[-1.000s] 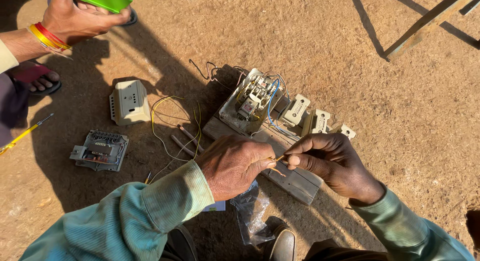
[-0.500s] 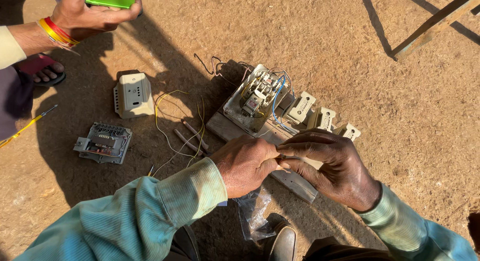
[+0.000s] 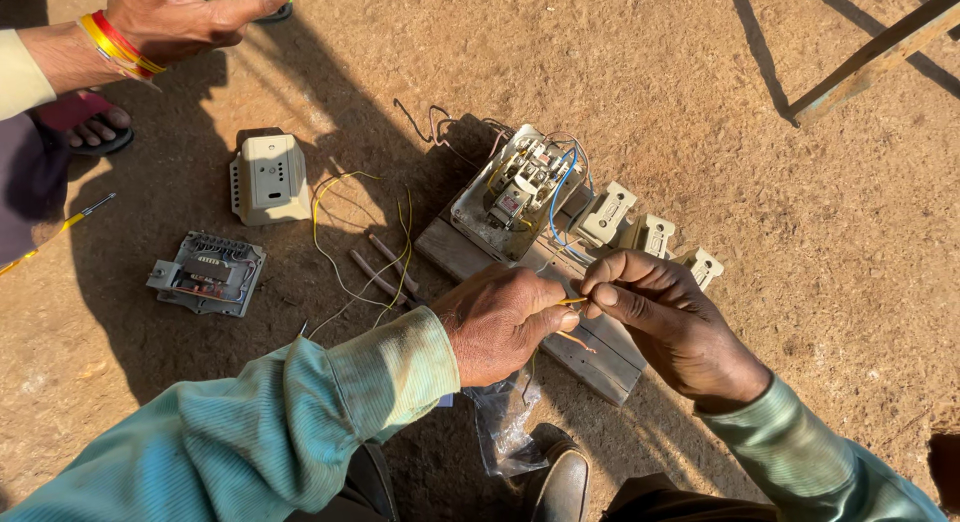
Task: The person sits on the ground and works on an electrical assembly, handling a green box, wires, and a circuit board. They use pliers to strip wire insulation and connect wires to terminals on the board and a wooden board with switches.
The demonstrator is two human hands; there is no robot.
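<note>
My left hand [image 3: 500, 320] and my right hand [image 3: 668, 322] meet over a wooden board [image 3: 590, 354] lying on the dirt. Between their fingertips they pinch a thin yellow wire [image 3: 572, 302]. Both sleeves are teal. On the board's far end sits an open electrical switch unit [image 3: 515, 187] with blue and white wires. A row of cream fuse holders [image 3: 645, 232] runs along the board behind my right hand.
A cream plastic cover [image 3: 270, 178] and a grey meter base [image 3: 208, 273] lie on the ground at left, with loose yellow wire [image 3: 330, 242] between. A clear plastic bag [image 3: 505, 422] lies by my shoe. Another person's hand [image 3: 185, 17] holds something green at top left.
My hands have come together and then drawn slightly apart, with the yellow wire now stretched between the fingertips. The view has shifted a little; the other person's hand stays at top left.
</note>
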